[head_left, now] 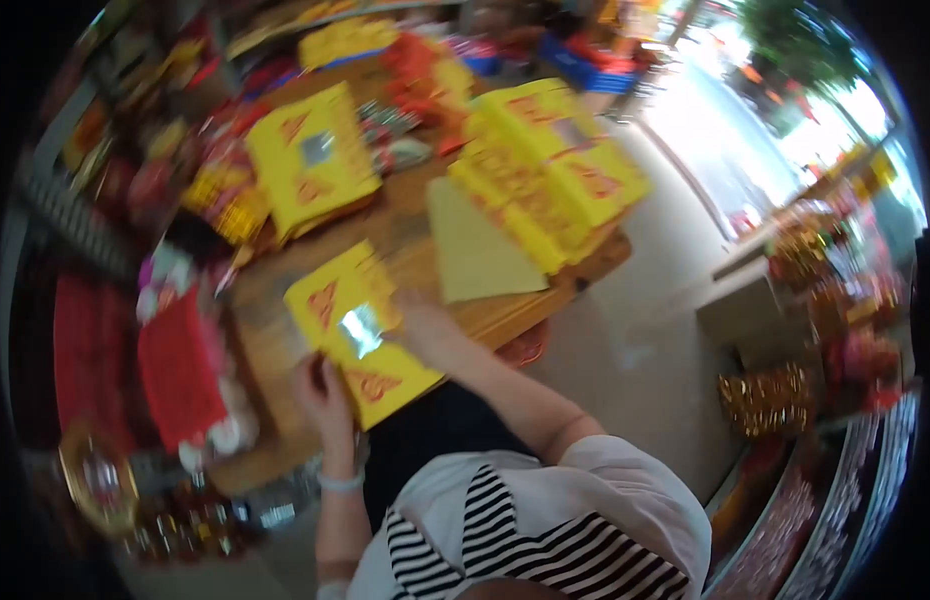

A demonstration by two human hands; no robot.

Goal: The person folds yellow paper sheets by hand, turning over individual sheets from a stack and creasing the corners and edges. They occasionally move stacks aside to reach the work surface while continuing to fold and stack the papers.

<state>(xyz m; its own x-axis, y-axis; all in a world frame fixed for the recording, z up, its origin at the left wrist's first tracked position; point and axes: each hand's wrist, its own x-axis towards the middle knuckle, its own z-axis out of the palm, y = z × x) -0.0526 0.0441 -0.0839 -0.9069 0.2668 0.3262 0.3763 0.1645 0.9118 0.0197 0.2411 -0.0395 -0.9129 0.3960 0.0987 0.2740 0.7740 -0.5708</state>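
A yellow sheet of paper (325, 325) with red printed triangles and a shiny silver square lies on the wooden table (270, 375) in front of me. At its near left edge is my left hand (325, 395), fingers curled against the paper's border. My right hand (422, 325) rests over the sheet's right side beside the silver square, its fingers smeared by motion. Behind, a stack of similar yellow papers (275, 165) sits at the left. To the right stands a taller yellow stack (525, 165), with a plain pale yellow sheet (475, 250) partly beside it.
Red cloth-like bundles (180, 370) lie along the table's left side. Colourful packets (220, 195) crowd the back left. Beyond the table's right edge is a tiled floor (625, 310). A cardboard box (740, 315) and gold-wrapped goods (765, 400) stand farther right.
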